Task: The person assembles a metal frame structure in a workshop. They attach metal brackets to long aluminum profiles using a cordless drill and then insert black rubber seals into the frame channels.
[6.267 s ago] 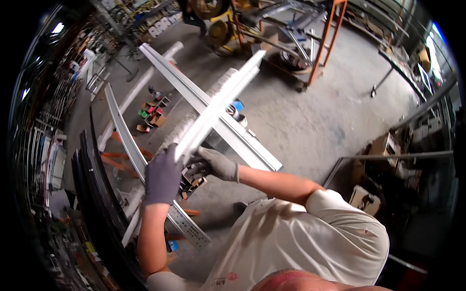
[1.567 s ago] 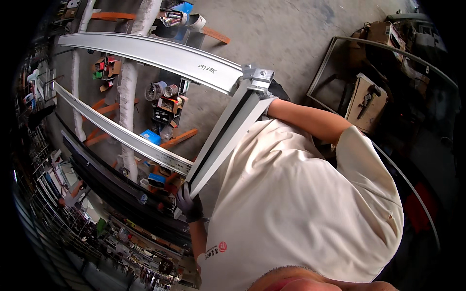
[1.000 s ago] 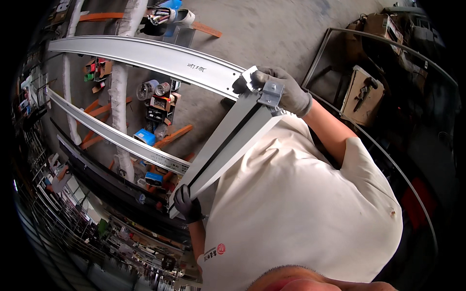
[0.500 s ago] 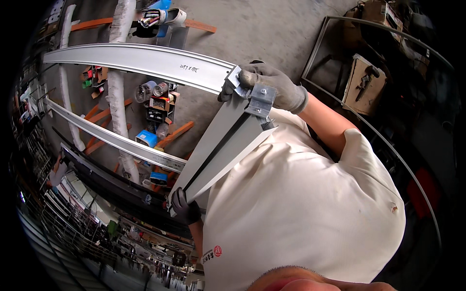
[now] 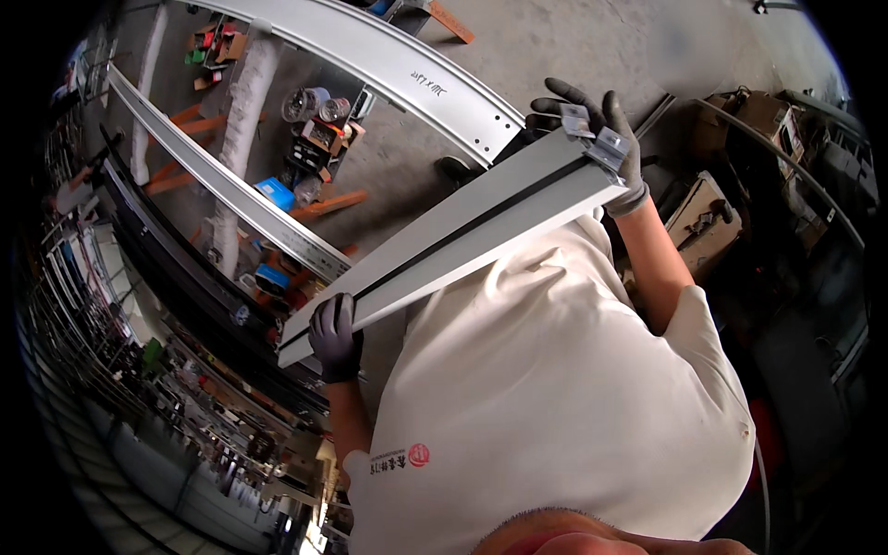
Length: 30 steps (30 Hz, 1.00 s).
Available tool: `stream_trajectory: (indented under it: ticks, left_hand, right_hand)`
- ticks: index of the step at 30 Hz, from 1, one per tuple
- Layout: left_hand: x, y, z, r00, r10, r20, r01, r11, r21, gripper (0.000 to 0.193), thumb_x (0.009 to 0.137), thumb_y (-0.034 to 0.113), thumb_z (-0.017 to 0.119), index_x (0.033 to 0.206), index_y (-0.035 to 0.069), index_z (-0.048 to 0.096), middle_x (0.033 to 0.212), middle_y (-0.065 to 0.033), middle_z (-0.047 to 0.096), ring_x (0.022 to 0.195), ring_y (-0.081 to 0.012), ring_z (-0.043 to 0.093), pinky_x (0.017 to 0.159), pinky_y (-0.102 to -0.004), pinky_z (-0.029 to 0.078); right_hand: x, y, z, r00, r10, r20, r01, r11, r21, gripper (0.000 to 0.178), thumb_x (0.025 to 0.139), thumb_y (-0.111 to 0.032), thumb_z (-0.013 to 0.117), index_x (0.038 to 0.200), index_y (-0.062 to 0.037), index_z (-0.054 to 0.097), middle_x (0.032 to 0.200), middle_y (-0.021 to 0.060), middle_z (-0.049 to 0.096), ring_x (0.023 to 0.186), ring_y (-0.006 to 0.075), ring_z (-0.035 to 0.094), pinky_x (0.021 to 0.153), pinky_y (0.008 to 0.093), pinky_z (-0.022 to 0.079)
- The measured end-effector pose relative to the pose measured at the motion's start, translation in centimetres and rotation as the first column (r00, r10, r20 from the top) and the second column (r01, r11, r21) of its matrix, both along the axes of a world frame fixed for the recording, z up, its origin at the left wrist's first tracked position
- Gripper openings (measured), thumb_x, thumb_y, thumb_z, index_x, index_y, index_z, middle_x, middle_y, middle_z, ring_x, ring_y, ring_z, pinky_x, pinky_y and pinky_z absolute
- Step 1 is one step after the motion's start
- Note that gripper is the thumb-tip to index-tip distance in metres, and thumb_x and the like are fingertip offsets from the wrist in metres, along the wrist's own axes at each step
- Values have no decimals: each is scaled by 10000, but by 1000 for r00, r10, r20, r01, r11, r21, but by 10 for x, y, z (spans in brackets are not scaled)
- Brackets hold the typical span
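Note:
A white aluminium profile (image 5: 481, 209) with a dark groove along it slants in front of my body. My gloved left hand (image 5: 336, 339) is wrapped round its lower left end. Two silver metal corner brackets (image 5: 606, 148) sit at the upper right end. My gloved right hand (image 5: 618, 125) is behind that end, fingers spread, with the profile against the palm. Just beyond lies a long white rail (image 5: 370, 57), handwriting on its face and small holes near its end. Another white rail (image 5: 231, 180) runs toward the profile's left part; the profile hides its near end.
White wrapped support bars (image 5: 242, 120) run beneath the rails. Orange stand legs (image 5: 333, 205), a blue box (image 5: 275, 191) and clear jars (image 5: 301, 104) are below. Dark long profiles (image 5: 176, 277) lie at the left. Cardboard boxes (image 5: 763, 120) and a curved metal strip (image 5: 805, 176) are at the right.
My right hand has opened from its grip on the brackets. The bracketed end has swung right, apart from the long rail, whose holed end now shows. My left hand still grips the profile.

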<state>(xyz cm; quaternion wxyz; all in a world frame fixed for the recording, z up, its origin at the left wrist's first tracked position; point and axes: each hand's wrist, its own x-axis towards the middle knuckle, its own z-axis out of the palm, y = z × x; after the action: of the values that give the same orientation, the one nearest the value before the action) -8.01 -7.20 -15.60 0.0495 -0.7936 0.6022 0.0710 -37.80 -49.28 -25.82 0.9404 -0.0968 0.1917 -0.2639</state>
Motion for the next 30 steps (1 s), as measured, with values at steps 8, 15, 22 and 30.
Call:
stream_trajectory:
  ticks: [8,15,22,30]
  left_hand:
    - [-15,6,-2,998,37,-59,-38,999,-8,501,759,122,693,1258,103,667,1222,-123,648,1110,-348,616,971,-482,503]
    - [6,-75,21,991,-103,90,109,992,-65,429,909,195,615,1323,79,616,953,-87,582,839,-237,603,742,-386,523]
    - [-35,-190,12,990,-85,113,108,968,-225,212,888,223,590,1018,90,691,835,-55,641,791,-212,666,643,-354,527]
    - [-110,-301,-9,970,14,242,33,981,-191,303,905,258,577,965,28,767,885,-224,699,822,-389,669,680,-569,543]
  right_hand:
    - [-4,4,5,988,-37,-148,36,999,-6,720,1008,-442,548,1531,23,375,1357,225,601,1234,353,611,1051,448,509]
    - [-27,22,-33,850,-224,-477,256,967,1,817,1000,-690,441,1540,-77,431,1508,189,522,1418,354,464,1232,540,290]
    - [25,70,-6,977,141,-161,-165,975,-148,1203,732,-827,665,1582,-42,335,1625,213,348,1513,420,291,1252,578,208]
    - [49,11,-12,903,-177,-391,118,978,-170,1075,772,-815,669,1484,-41,446,1443,217,530,1335,353,509,1150,541,399]
